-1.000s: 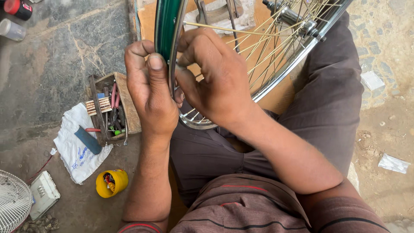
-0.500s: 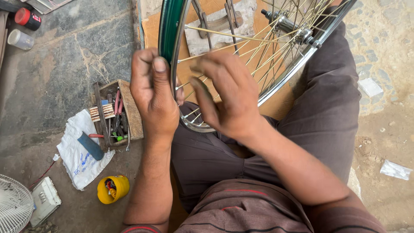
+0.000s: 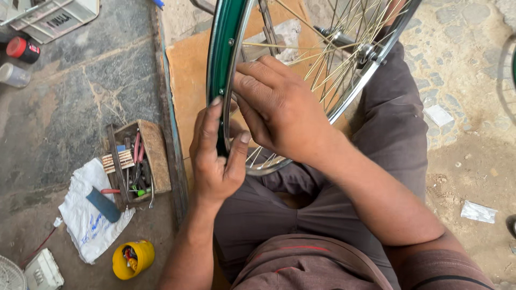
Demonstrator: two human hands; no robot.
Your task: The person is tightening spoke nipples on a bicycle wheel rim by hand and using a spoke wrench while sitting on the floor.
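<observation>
Over the lap of a seated person, a green wheel rim [image 3: 221, 64] stands on edge, running from 12 o'clock down to the centre of the view, its spokes [image 3: 328, 70] fanning toward the hub [image 3: 352, 45] at 1 o'clock. The left hand [image 3: 215, 156] is clamped on the rim's lower arc, fingers wrapped over the green outer face and the thumb [image 3: 238, 153] pressed on the inner side. The right hand [image 3: 282, 115] lies just beside it, across the inner edge of the rim, fingers curled among the spokes and touching the metal; whether it pinches anything small cannot be told. The two hands touch near the thumb. Behind the wheel, at 12 o'clock, lies a tan board [image 3: 188, 86]. On the stone floor [image 3: 70, 107] at 9 o'clock sits a wooden toolbox [image 3: 142, 161] crowded with small tools, with a white bag [image 3: 88, 220] just below it and a dark blue block [image 3: 104, 204] resting on the bag. A yellow cup [image 3: 133, 259] stands at 7 o'clock, near the bag. At 10 o'clock, well apart from the hands, are a red-capped can [image 3: 24, 49] and a clear bottle [image 3: 13, 75].
</observation>
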